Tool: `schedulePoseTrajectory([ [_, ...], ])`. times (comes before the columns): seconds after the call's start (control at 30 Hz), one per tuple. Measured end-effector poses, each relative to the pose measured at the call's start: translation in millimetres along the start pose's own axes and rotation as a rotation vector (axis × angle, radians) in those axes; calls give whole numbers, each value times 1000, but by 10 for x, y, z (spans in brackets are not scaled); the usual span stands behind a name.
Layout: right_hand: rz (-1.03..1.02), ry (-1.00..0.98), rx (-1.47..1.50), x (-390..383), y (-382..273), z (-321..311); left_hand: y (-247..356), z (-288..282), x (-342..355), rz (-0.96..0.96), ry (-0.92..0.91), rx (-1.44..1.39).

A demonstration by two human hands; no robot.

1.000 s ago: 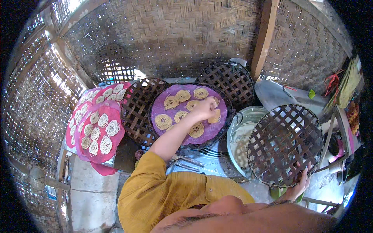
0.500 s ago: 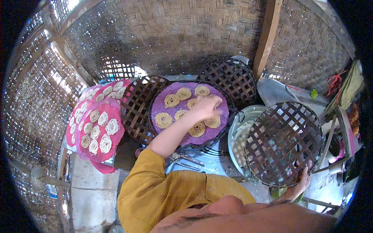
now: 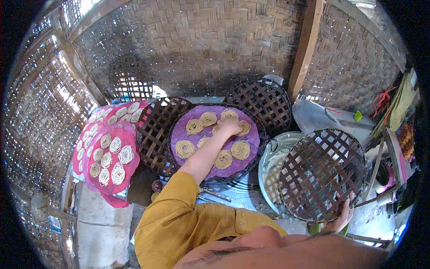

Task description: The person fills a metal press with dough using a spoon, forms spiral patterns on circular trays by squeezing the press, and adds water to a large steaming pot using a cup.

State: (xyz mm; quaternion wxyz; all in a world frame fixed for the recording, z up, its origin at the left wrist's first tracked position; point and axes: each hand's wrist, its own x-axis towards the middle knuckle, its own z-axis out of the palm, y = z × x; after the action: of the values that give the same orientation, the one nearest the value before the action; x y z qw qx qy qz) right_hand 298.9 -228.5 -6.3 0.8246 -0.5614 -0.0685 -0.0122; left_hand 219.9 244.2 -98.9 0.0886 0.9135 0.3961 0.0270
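My left arm, in a yellow sleeve, reaches over a purple cloth (image 3: 190,168) on a round, dark woven tray (image 3: 215,181). Several pale noodle nests (image 3: 223,159) lie spread on the cloth. Over the nests in its middle, my left hand (image 3: 230,125) points downward with fingers bunched, the tips hidden. A noodle nest (image 3: 244,127) lies just right of it. With my right hand (image 3: 344,216), I grip the near rim of another round open-weave tray (image 3: 322,175), tilted partly over a basin (image 3: 265,172) of pale contents.
To the left, pink cloths (image 3: 130,172) carry several whiter noodle nests. Woven trays stand beside the purple cloth, one at left (image 3: 156,134) and one behind (image 3: 260,103). A woven bamboo wall (image 3: 192,49) and wooden post (image 3: 307,49) enclose the back. A metal vessel (image 3: 313,116) sits at right.
My left hand has moved left toward the cloth's middle, uncovering a noodle nest on the right. The view has shifted slightly. My right hand still grips its tray.
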Motion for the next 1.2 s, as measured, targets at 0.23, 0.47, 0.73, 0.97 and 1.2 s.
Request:
schedulePoseTrajectory([
  [0.23, -23, -10, -48, 8, 17, 81, 371, -634, -354, 201, 244, -457],
  [0.47, 11, -39, -33, 28, 25, 94, 319, -500, -261, 407, 352, -284],
  [0.73, 8, -57, -67, 92, 86, 37, -191, -546, -13, 7, 450, -86],
  [0.97, -7, -20, -102, 110, 110, 38, -393, -180, 141, -256, 271, -7],
  [1.2, 18, 17, -76, 85, 101, 75, -244, -269, 276, 79, 261, -393],
])
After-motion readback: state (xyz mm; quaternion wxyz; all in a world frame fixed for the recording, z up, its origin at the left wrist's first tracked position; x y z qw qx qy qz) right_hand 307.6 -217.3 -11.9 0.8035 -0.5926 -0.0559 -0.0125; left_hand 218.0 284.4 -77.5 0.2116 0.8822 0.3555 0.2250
